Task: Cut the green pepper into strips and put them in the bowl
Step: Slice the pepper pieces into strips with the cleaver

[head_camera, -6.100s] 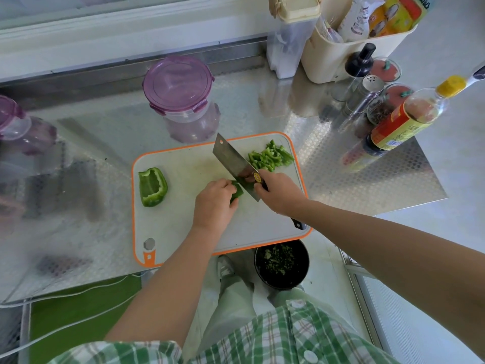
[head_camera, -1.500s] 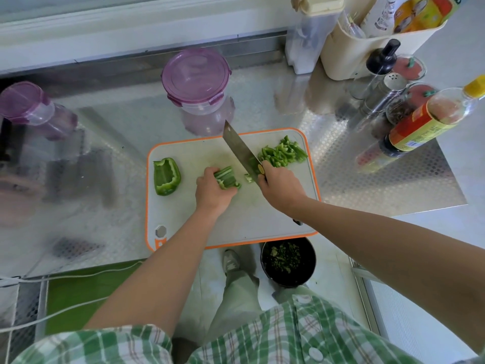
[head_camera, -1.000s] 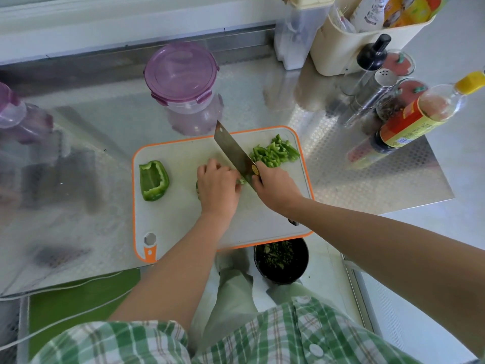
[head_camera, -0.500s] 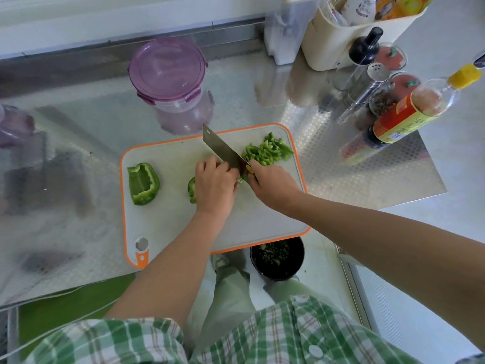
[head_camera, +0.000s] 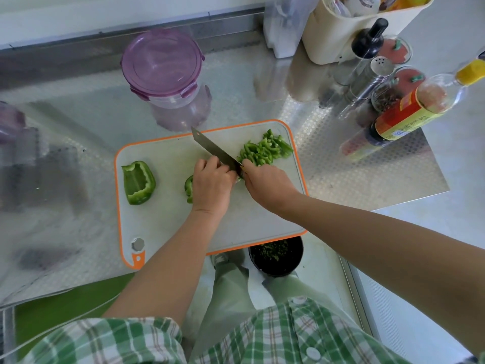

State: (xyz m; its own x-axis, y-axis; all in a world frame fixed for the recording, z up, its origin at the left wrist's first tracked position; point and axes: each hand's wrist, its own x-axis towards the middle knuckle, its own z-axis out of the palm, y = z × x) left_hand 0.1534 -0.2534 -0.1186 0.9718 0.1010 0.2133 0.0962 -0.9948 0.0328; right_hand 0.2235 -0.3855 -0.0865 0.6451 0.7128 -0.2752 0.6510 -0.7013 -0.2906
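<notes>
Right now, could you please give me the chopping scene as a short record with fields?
left hand: curled over the pepper piece, holding it on the cutting board
right hand: grips the knife
knife: blade slants beside the left knuckles
strips: piled at the board's far right corner
pepper half: lies untouched at the board's left
black container: below the board's near edge, green bits inside

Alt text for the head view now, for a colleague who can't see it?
The right hand grips a steel cleaver beside the left hand, which holds down a green pepper piece on the orange-rimmed white cutting board. Cut strips lie right; another pepper half left.
</notes>
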